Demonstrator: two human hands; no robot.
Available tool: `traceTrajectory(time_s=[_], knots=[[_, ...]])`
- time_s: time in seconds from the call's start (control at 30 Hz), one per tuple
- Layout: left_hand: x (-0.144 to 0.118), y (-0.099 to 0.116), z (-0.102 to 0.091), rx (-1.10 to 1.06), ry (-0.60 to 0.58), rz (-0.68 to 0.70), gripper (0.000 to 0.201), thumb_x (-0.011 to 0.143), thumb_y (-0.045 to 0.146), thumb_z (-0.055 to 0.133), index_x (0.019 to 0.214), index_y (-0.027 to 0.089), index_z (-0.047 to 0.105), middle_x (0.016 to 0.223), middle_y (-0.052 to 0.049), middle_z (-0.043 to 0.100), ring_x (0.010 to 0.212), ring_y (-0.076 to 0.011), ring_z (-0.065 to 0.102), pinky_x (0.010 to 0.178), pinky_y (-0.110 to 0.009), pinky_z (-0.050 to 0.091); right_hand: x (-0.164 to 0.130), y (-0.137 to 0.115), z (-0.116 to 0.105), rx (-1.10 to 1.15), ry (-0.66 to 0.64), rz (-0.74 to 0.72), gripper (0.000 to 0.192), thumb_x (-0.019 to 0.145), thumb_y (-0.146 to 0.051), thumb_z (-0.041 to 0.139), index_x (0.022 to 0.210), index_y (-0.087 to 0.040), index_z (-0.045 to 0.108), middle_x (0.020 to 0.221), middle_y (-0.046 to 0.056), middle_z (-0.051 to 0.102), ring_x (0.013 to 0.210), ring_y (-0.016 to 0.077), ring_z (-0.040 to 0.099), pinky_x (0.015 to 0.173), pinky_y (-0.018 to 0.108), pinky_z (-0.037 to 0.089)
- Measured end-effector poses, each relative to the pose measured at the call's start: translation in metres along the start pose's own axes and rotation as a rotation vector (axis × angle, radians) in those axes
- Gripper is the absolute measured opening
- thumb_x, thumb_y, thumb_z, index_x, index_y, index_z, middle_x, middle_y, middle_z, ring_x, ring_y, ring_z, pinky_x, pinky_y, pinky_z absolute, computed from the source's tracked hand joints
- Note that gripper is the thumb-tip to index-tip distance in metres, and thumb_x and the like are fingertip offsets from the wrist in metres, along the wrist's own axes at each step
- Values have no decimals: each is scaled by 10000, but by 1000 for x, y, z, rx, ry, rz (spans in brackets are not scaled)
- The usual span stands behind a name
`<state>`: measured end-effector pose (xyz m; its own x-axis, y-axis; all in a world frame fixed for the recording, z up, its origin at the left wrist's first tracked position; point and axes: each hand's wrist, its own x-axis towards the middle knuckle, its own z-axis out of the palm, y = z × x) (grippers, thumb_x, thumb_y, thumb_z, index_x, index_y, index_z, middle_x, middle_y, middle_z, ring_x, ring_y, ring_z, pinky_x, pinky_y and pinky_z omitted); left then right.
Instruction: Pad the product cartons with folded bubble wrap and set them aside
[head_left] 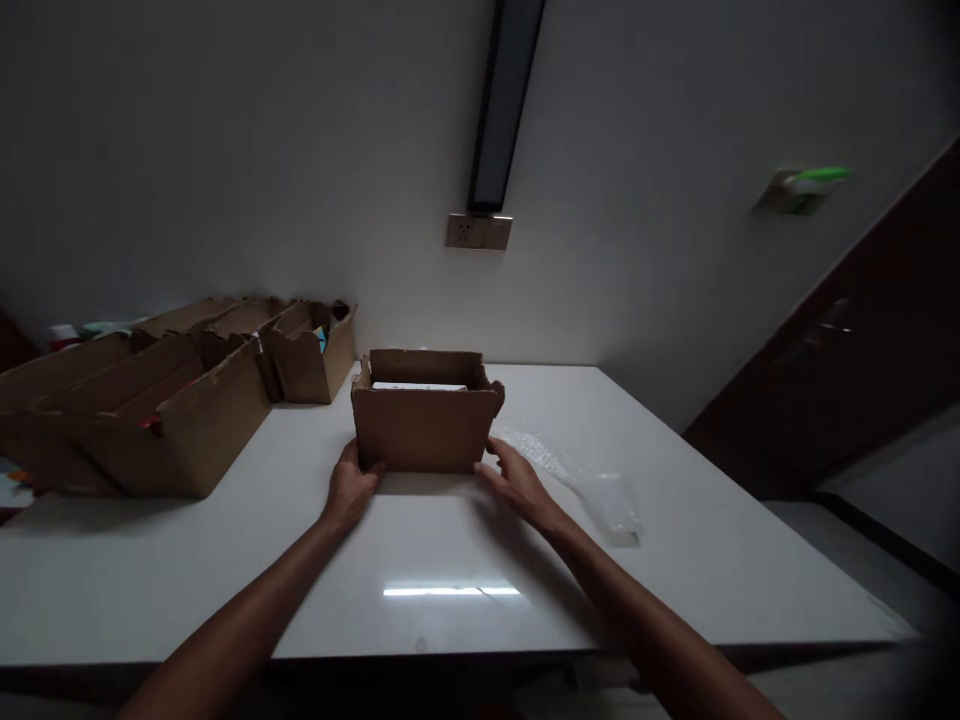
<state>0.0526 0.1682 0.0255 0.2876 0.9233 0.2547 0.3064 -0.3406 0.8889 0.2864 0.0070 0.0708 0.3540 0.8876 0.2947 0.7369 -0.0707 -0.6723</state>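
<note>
An open-topped cardboard box (424, 430) is upright at the middle of the white table (330, 600). Inside it the top of something white (420, 386) shows; the rest of the contents is hidden. My left hand (352, 487) grips the box's lower left corner, thumb on the front face. At the lower right corner my right hand (516, 480) holds the box in the same way, with its thumb in front and fingers round the side. Just right of the box lies a crumpled clear plastic bubble-wrap bag (607, 500).
Several more open cardboard boxes (225, 420) stand along the table's left side, some with items inside. Behind the table is a wall with a socket plate (478, 232) and a dark vertical panel (506, 105). A dark door (832, 330) is at the right.
</note>
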Motion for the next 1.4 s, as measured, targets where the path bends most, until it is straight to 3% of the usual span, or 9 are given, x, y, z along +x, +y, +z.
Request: traceTrajectory(time_s=[0.13,0.27,0.37,0.57,0.77,0.9,1.0,1.17,1.4], knots=[[3,-3,0,50,-29,9,447,769,247,656,1203,156,604,1123,-121,718,1064,-296,671,931,-405,527,-52,26,-50,-212,19,-54,456,801,-271,564,1250,-263,645,1355,90,631,1279,317,544,1090,558,385],[8,-3,3,109,-31,6,419,765,262,656,1168,153,627,1098,-139,720,1048,-328,669,928,-436,517,-104,69,-114,-722,11,-61,703,704,-94,504,1384,-263,564,1459,121,549,1304,337,530,998,555,458],[15,-2,7,151,-35,17,392,758,279,666,1125,143,644,1072,-158,718,1069,-359,648,954,-473,497,-118,91,-135,-789,-11,20,667,683,-65,491,1299,-269,643,1397,136,603,1206,333,604,914,503,510],[12,7,5,155,27,17,518,773,218,610,1275,101,551,1131,-172,685,1059,-311,659,943,-438,523,-112,70,-102,-597,179,106,318,923,-312,415,1036,-221,698,1038,116,739,870,259,707,731,385,557],[-63,38,-16,124,137,212,550,847,244,563,1384,181,466,1341,-134,569,1284,-287,526,1094,-453,436,-144,9,-78,41,132,254,393,884,-584,574,992,-216,663,830,62,740,658,222,701,583,333,557],[-118,51,-5,121,-344,448,335,844,247,592,1170,225,661,1242,-109,656,1209,-301,584,1050,-492,469,-151,4,-92,85,192,290,407,837,-587,628,993,-215,680,923,91,747,739,237,708,633,347,563],[-140,55,16,135,-596,513,329,817,229,624,1139,217,691,1277,-128,650,1264,-327,549,1051,-531,457,-137,19,-89,-30,71,226,458,820,-541,649,1171,-247,665,1180,113,707,958,278,686,695,370,571],[-146,61,42,69,-666,464,594,788,210,640,1375,227,545,1382,-137,589,1328,-342,496,1116,-571,395,-111,34,-63,-93,-54,204,540,766,-510,677,1225,-226,655,1045,102,715,965,291,661,861,462,538],[-153,91,59,-129,-731,217,911,753,212,687,1552,195,249,1519,-168,450,1403,-338,398,1157,-546,333,-148,12,-68,383,165,224,298,814,-496,699,915,-216,677,890,56,685,833,214,636,749,308,530]])
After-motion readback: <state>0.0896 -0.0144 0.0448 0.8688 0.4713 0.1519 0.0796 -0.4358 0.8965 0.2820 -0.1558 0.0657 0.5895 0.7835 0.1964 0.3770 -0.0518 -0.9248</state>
